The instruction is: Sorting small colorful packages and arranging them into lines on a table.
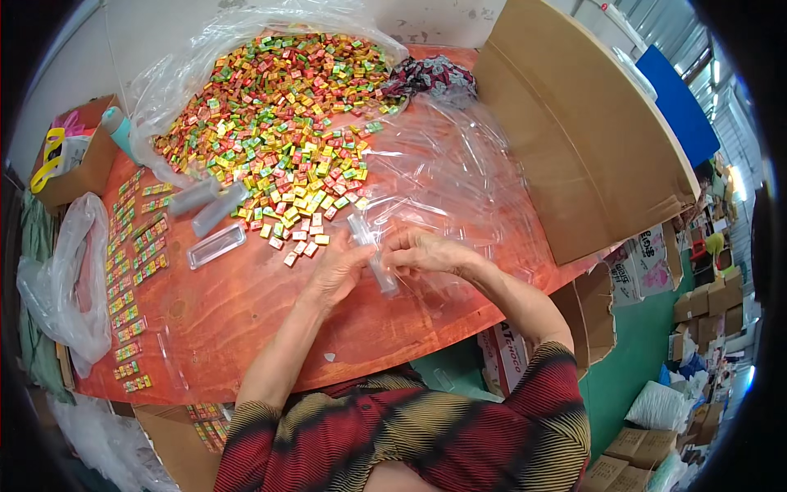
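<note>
Over the red-brown table, my left hand grips a slim clear plastic case from its left side. My right hand has its fingers curled and pressed against the same case from the right. The case is tilted, its upper end leaning toward the big heap of small wrapped candies. What is inside it cannot be made out. Just left of my hands, several loose candies lie at the heap's front edge. Another clear plastic tray rests on the table beside them.
Rows of grouped candies line the table's left side. Clear plastic film covers the right part, below a crumpled patterned cloth. A tall cardboard sheet stands at the right. A carton and turquoise bottle sit far left.
</note>
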`<state>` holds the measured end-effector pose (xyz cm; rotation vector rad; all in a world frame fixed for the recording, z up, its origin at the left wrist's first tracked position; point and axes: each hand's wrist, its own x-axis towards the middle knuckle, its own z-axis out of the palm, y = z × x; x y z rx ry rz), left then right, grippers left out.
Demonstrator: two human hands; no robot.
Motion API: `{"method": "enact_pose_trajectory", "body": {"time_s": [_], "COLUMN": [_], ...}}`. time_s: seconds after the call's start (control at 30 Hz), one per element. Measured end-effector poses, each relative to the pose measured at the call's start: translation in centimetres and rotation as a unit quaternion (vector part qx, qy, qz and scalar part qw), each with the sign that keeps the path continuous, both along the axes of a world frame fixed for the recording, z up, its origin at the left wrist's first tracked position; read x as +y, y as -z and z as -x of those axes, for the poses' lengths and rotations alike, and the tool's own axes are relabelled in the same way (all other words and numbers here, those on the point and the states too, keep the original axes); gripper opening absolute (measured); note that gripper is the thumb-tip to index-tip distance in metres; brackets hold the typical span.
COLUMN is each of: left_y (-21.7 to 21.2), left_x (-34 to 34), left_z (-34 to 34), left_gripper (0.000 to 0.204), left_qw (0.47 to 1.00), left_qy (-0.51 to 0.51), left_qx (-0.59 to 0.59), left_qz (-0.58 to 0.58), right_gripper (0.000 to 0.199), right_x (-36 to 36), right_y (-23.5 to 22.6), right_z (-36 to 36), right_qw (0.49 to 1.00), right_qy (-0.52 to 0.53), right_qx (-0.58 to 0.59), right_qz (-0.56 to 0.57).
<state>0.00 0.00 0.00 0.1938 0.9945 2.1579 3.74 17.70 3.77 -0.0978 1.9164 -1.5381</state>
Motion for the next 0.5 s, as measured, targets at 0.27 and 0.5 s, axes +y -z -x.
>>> {"method": "enact_pose_trajectory", "body": {"time_s": [0.27,0.5], "left_y": [0.2,-0.1], "left_x": [0.5,3.0], "left_z": [0.5,1.4], "left_gripper": [0.049,0.045], "left_qw": [0.998,0.996], "left_qy": [-0.022,-0.041], "left_qx": [-0.052,-0.06], "left_qz": [0.006,-0.044], "right_gripper": [0.015,0.017], "right_x": [6.7,-1.1], "right_y": [-4.4,-2.7], "right_z": [2.3,-0.2], "right_qw": [0.513,0.895], "right_qy": [0.251,0.073], "right_qx": [0.551,0.3], "right_qz": [-0.608,-0.321]}}
